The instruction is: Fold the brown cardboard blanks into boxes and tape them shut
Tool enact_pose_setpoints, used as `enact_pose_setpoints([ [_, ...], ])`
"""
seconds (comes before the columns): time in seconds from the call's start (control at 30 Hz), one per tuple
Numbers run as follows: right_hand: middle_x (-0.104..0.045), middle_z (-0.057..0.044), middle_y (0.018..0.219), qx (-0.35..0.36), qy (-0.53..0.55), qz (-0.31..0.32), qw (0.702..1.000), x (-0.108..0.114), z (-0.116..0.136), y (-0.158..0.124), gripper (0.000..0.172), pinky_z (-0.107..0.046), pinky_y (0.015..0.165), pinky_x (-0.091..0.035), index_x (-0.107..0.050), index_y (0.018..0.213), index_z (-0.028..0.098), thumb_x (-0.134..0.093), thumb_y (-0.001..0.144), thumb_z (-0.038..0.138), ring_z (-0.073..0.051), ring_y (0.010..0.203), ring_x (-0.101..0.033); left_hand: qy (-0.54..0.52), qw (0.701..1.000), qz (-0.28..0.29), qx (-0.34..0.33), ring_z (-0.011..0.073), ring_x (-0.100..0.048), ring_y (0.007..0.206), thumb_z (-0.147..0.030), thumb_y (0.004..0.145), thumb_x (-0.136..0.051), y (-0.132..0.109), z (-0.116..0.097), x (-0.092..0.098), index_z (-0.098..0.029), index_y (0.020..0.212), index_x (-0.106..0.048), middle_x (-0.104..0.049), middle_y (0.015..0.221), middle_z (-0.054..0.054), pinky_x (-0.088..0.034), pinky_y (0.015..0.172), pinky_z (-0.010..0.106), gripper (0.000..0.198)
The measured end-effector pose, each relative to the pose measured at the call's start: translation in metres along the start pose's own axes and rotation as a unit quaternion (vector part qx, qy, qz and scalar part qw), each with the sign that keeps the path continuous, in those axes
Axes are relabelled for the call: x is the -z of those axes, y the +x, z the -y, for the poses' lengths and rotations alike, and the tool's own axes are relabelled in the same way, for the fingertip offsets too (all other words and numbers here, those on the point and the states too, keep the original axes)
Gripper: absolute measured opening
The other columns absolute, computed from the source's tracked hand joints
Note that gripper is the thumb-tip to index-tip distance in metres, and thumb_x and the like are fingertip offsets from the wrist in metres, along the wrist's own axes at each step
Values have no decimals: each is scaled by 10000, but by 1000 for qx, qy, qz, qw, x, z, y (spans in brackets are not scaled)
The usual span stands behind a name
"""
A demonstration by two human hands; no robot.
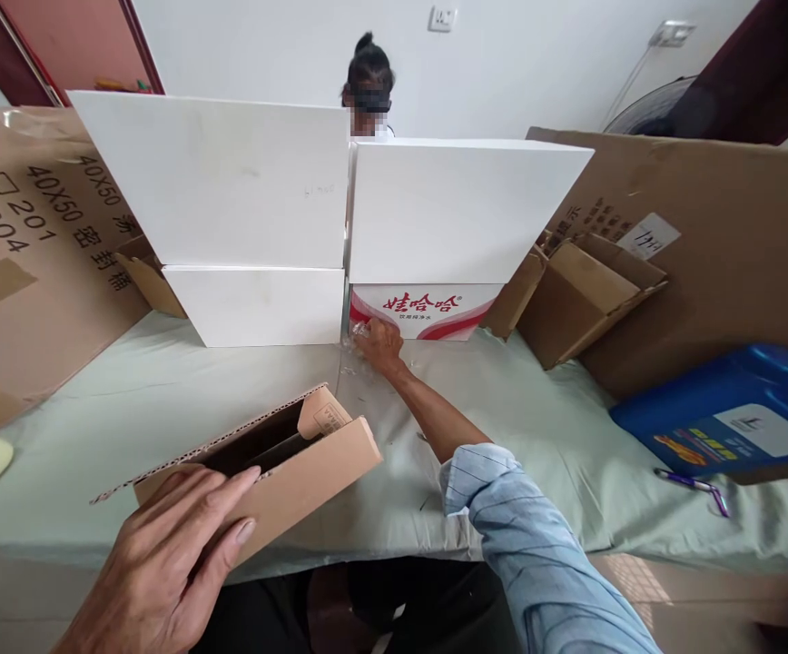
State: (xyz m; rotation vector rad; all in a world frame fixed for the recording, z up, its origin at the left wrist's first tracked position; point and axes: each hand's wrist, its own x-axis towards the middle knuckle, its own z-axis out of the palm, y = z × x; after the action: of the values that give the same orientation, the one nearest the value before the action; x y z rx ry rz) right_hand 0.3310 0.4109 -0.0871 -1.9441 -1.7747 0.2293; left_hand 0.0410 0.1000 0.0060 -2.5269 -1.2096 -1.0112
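Note:
My left hand (162,554) grips the near left end of a small open cardboard box (319,486), which is tilted over the front of the table. The fingers lie over its top edge, with the thumb on the near side. The inside of the box is dark, and a folded flap shows at its right end. Farther out, my right hand (380,345) is closed on a crumpled piece of clear plastic wrap (353,345). It is in front of the left end of a white box with red lettering (428,318).
Large white boxes (251,182) stand stacked in the middle, with a person (370,77) behind them. Big cardboard boxes (727,263) flank both sides. At right are a small open carton (585,291), a blue jug (721,409) and a purple pen (690,481). A green cloth (285,363) covers the table.

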Motion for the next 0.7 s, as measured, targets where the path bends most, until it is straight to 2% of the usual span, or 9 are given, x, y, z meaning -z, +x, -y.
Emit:
enact_pose_setpoints([
  [0.1,-671,-172,1448,9,-24,-6,1000,-1,6,-3,389,-367,925,-522,-665,1327,181,-709,953,279,-308,1195,-678,6,1000,-7,-5,238,-763,988,-194,1097,-577,0,-1,-1,-156,1407,-678,-812,1082,97,-612,889,331,328],
  [0.17,-636,-175,1484,20,-30,-10,999,0,10,-6,427,-361,908,-527,-632,1378,180,-699,967,273,-299,1175,-677,6,1000,-20,-3,232,-750,988,-162,1082,-607,1,-3,0,-159,1382,-681,-791,1084,95,-607,905,341,309],
  [0.4,-650,-174,1397,52,-10,-26,998,23,12,-19,308,-339,854,-503,-668,1319,160,-544,1061,275,-280,1103,-657,13,998,-56,28,284,-711,1141,-97,988,-750,2,-7,10,-154,1291,-699,-754,1156,119,-578,1033,443,312],
  [0.57,-679,-173,1308,64,25,-36,997,50,4,-30,287,-352,814,-490,-728,1218,155,-546,1003,208,-270,971,-656,-57,997,-46,18,257,-693,1174,-18,968,-732,-1,-17,14,-171,1116,-692,-754,1104,103,-592,1015,410,217],
  [0.7,-717,-133,1185,106,76,-36,991,76,10,-55,226,-355,834,-517,-752,1105,161,-562,1002,228,-241,943,-662,-101,994,-35,26,254,-688,1177,-77,984,-732,-3,-24,19,-200,1033,-688,-762,1103,96,-612,977,394,139],
])
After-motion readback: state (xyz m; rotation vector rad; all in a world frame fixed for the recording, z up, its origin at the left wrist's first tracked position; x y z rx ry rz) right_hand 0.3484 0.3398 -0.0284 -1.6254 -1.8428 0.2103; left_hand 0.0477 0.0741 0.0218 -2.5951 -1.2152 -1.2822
